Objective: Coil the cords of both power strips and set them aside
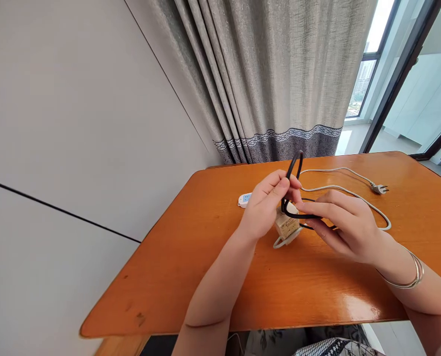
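Observation:
Above the table, a black cable (293, 168) is looped between my two hands. My left hand (267, 202) is closed, with thumb and fingers pinching the loop. My right hand (348, 222) is also closed on the cable, its fingertips near the lower bend. Just behind and below the loop sits a small tan block-shaped item (287, 225) with faint printing; a pale cord lies by its base. What this item is cannot be told. My left hand partly hides a white power strip (244, 200) with blue socket faces.
The orange-brown wooden table (190, 257) fills the lower view. A white cord (339, 188) curves across its right side, ending in a plug (379, 189). Beyond the table hangs a grey curtain (290, 74); a pale panelled wall (75, 123) stands at left, a glass door at right.

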`<state>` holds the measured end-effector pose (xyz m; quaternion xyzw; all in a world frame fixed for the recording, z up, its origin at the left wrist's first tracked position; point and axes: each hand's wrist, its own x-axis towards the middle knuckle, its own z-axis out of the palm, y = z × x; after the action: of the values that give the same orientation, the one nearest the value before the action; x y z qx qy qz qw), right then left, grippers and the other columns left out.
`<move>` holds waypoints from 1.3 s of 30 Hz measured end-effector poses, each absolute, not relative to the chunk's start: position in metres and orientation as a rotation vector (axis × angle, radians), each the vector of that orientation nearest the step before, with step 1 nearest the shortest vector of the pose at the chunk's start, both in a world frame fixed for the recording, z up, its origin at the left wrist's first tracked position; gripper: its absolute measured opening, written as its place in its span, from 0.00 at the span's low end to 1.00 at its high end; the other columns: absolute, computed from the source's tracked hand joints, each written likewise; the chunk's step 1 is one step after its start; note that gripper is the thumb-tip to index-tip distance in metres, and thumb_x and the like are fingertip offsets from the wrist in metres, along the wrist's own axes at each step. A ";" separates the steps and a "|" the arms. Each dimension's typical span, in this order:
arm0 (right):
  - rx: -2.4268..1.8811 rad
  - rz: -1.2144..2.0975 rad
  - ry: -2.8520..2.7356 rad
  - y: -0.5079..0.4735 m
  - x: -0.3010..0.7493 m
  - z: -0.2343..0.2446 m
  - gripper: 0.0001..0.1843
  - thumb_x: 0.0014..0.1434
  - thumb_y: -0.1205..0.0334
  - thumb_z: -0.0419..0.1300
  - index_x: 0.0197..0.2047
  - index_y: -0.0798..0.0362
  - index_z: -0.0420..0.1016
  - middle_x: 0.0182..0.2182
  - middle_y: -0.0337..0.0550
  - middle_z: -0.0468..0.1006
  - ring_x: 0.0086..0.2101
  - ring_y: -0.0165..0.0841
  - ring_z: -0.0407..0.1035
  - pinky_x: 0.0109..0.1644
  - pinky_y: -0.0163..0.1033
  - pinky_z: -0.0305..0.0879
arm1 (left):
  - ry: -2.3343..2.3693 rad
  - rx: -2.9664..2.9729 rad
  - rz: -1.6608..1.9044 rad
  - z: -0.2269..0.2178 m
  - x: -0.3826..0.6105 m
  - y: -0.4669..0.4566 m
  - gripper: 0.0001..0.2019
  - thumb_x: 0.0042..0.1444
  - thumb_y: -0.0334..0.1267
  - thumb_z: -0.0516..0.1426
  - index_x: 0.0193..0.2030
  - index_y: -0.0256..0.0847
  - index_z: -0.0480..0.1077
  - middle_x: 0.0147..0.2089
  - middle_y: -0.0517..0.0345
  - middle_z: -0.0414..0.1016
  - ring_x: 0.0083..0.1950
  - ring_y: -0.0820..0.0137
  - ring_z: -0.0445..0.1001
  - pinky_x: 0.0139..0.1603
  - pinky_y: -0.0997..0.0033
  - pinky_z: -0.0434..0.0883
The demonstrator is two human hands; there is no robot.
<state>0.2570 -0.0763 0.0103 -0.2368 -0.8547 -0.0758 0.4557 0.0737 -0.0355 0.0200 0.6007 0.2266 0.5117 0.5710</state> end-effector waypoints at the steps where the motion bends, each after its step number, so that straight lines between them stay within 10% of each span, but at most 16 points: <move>1: -0.572 -0.176 -2.096 -0.075 0.257 0.010 0.15 0.68 0.69 0.57 0.56 0.50 0.73 0.34 0.41 0.76 0.30 0.29 0.69 0.32 0.34 0.67 | 0.546 1.423 1.190 0.018 0.076 -0.037 0.19 0.59 0.55 0.61 0.36 0.39 0.71 0.26 0.60 0.72 0.28 0.74 0.70 0.32 0.74 0.69; 11: -0.774 0.006 -1.851 -0.059 0.266 0.009 0.28 0.58 0.44 0.69 0.57 0.46 0.77 0.49 0.49 0.73 0.29 0.28 0.68 0.30 0.37 0.72 | 0.537 1.351 0.966 0.012 0.079 -0.050 0.22 0.57 0.58 0.62 0.33 0.38 0.68 0.18 0.68 0.56 0.18 0.81 0.50 0.19 0.78 0.50; 20: -0.861 0.481 -1.779 -0.037 0.281 0.012 0.17 0.64 0.51 0.63 0.52 0.51 0.79 0.46 0.48 0.80 0.22 0.23 0.63 0.24 0.33 0.68 | 0.490 1.116 1.067 0.019 0.065 -0.041 0.17 0.65 0.45 0.55 0.27 0.39 0.65 0.13 0.74 0.41 0.14 0.83 0.38 0.21 0.80 0.58; 28: -0.897 0.160 -1.847 -0.035 0.270 0.003 0.15 0.70 0.61 0.54 0.52 0.50 0.81 0.35 0.44 0.83 0.34 0.33 0.76 0.41 0.39 0.73 | 0.494 1.107 1.015 0.019 0.069 -0.041 0.30 0.62 0.64 0.54 0.23 0.40 0.57 0.13 0.74 0.41 0.14 0.83 0.38 0.17 0.81 0.56; 39: -0.907 0.116 -1.761 -0.039 0.268 0.002 0.12 0.69 0.59 0.54 0.44 0.50 0.79 0.26 0.38 0.79 0.26 0.30 0.72 0.32 0.36 0.68 | 0.545 1.160 1.060 0.020 0.072 -0.041 0.34 0.51 0.66 0.63 0.21 0.39 0.53 0.21 0.64 0.59 0.18 0.84 0.48 0.14 0.83 0.44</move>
<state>0.2679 -0.0386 0.0019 -0.3828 -0.7431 0.0491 0.5467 0.0718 -0.0410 0.0200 0.5155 0.2421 0.4712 0.6735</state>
